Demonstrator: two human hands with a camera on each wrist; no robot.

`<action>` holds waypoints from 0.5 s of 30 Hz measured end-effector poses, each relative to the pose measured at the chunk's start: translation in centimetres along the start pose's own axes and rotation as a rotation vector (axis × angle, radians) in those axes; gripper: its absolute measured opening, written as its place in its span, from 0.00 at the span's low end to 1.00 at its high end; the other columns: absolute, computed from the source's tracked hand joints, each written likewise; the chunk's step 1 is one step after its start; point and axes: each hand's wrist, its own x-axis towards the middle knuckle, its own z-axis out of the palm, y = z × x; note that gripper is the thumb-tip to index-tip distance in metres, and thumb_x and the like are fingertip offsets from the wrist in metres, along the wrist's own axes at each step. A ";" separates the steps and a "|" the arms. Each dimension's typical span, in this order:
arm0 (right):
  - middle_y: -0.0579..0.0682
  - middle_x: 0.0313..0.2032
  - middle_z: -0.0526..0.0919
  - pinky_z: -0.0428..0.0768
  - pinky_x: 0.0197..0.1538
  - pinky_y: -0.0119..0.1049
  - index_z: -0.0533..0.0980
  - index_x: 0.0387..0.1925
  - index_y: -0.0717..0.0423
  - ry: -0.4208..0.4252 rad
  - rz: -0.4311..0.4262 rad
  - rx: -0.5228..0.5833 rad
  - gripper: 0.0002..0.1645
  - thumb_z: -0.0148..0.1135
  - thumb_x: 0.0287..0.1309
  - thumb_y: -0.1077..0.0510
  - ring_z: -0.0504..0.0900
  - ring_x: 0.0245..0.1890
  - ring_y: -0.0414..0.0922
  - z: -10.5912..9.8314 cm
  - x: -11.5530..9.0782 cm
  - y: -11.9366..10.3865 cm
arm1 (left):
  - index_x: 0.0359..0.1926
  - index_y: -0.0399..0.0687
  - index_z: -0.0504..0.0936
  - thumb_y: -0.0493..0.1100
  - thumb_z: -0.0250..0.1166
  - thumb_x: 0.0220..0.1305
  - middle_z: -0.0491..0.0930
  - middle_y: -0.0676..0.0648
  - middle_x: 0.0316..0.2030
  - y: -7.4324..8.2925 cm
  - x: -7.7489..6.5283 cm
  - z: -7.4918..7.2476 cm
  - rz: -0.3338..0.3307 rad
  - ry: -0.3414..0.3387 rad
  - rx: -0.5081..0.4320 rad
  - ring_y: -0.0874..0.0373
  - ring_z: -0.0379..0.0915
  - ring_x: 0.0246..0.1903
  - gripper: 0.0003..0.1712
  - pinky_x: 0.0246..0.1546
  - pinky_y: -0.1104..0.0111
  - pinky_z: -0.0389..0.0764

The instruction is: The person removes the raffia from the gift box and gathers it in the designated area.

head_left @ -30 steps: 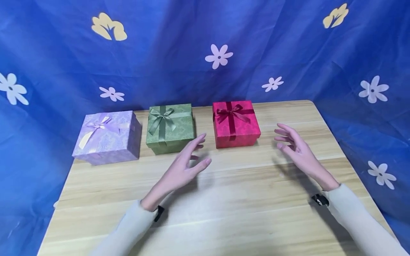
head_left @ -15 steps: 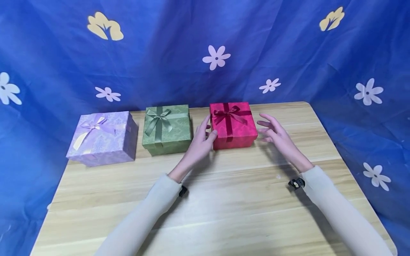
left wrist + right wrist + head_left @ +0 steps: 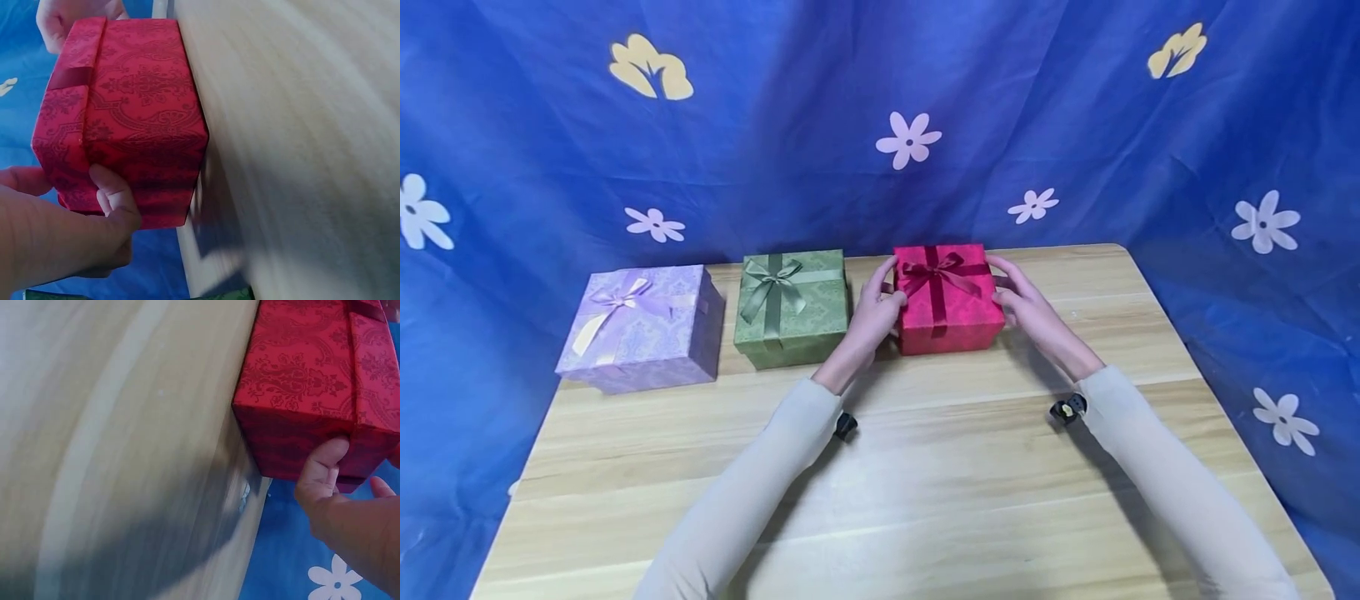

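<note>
A red gift box [image 3: 951,300] with a dark red ribbon bow sits near the table's back edge. My left hand [image 3: 872,321] grips its left side, thumb towards the front and fingers further back. On the opposite side my right hand [image 3: 1026,312] holds the box the same way. The left wrist view shows the left thumb [image 3: 112,184] against the box's side, close to the lid edge. In the right wrist view the right thumb [image 3: 325,459] presses just by the lid's rim. Parts of the fingers are hidden behind the box.
Just left of my left hand stands a green gift box [image 3: 793,308] with a green bow. Further left is a larger lilac gift box [image 3: 640,329]. The pale wooden table [image 3: 925,500] reaches back to a blue curtain [image 3: 820,125] printed with flowers.
Both hands have moved in to the red box, the left going right and the right going left. Apart from it a second ago, they now hold its two sides. The boxes stay in place.
</note>
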 end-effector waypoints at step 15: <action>0.57 0.79 0.61 0.75 0.36 0.29 0.55 0.88 0.44 0.019 0.014 0.048 0.41 0.43 0.79 0.64 0.77 0.61 0.49 0.2 0.2 -0.6 | 0.85 0.61 0.66 0.30 0.54 0.68 0.66 0.41 0.58 1.0 0.2 -0.1 0.013 0.014 -0.063 0.56 0.68 0.34 0.46 0.39 0.58 0.74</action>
